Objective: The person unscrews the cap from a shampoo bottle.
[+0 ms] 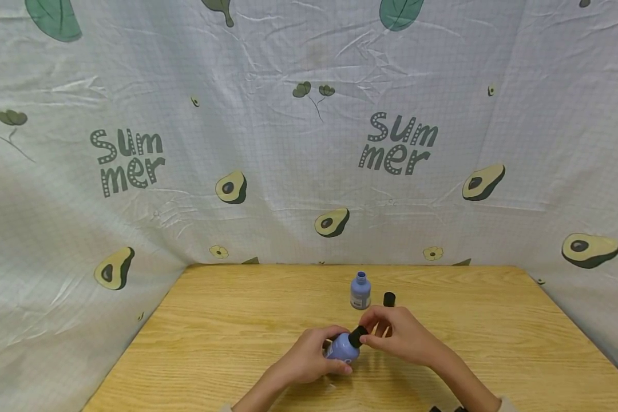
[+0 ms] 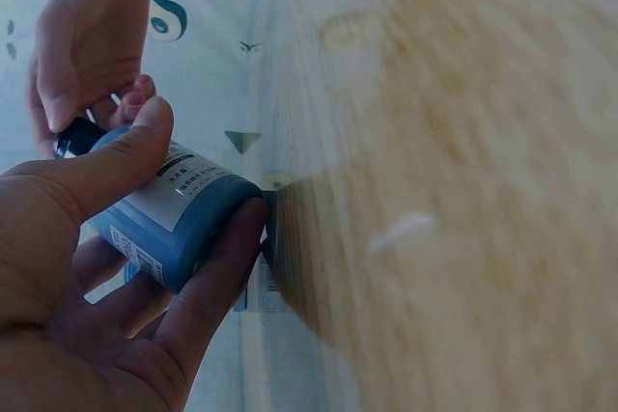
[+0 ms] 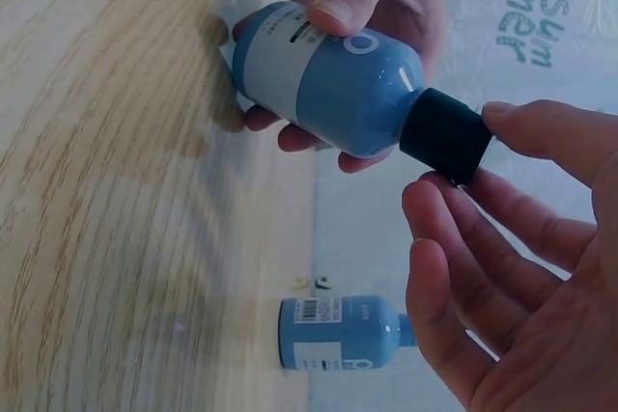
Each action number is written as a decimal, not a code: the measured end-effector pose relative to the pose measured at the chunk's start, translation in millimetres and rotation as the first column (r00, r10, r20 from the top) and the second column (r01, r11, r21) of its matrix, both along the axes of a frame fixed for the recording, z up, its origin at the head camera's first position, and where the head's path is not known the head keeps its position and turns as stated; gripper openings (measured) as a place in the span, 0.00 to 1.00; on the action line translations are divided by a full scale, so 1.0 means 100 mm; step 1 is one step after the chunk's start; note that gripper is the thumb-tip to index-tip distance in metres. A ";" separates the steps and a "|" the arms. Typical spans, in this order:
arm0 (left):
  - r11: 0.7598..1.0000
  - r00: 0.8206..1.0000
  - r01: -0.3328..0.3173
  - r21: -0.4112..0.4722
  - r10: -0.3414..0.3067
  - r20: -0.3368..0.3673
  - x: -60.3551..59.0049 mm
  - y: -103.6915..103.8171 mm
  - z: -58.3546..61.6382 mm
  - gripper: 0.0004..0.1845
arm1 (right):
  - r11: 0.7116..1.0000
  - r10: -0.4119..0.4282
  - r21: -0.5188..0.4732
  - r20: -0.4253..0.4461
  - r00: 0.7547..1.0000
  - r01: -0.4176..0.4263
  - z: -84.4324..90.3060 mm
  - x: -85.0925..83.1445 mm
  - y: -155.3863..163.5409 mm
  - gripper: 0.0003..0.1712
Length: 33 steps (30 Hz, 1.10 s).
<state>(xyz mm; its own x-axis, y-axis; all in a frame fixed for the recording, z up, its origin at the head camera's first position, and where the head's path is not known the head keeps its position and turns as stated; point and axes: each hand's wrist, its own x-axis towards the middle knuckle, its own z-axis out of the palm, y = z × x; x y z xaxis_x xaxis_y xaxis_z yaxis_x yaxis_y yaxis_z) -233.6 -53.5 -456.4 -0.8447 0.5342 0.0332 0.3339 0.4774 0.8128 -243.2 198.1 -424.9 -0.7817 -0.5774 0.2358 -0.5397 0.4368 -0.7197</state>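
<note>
Bottle [image 1: 341,347] lies tilted in the left hand [image 1: 309,360], fingers curled round it, low over the table [image 1: 226,343]; right hand [image 1: 399,337] pinches its black cap [image 1: 357,336]. At 12 o'clock a second bottle [image 1: 360,291] stands uncapped, loose cap [image 1: 389,298] beside it: one looks opened, this one not yet.

blue plastic bottle [image 1: 341,347] with white label, tilted, neck pointing up-right, held just above the worktop near its front edge. left hand [image 1: 309,360] wraps the body, thumb on the label. black cap [image 1: 357,336] sits on the neck, right hand [image 1: 399,335] pinching it with thumb and fingertips.
</note>
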 end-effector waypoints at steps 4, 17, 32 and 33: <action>1.000 1.000 -0.002 0.000 0.002 -0.005 0.00 0.00 0.00 0.28 | 1.000 0.019 -0.006 0.006 1.000 -0.019 0.01 0.01 0.00 0.13; 1.000 1.000 -0.002 0.001 0.002 0.012 0.01 0.00 0.02 0.28 | 1.000 -0.014 0.006 0.018 1.000 0.013 0.00 0.00 0.00 0.14; 1.000 1.000 -0.012 0.001 0.012 0.012 0.02 0.00 0.02 0.28 | 0.999 0.022 -0.026 0.008 1.000 -0.022 0.00 0.00 0.02 0.15; 1.000 1.000 -0.011 0.001 0.011 0.013 0.01 0.01 0.02 0.28 | 0.999 0.019 -0.026 0.014 1.000 -0.019 0.00 0.00 0.02 0.16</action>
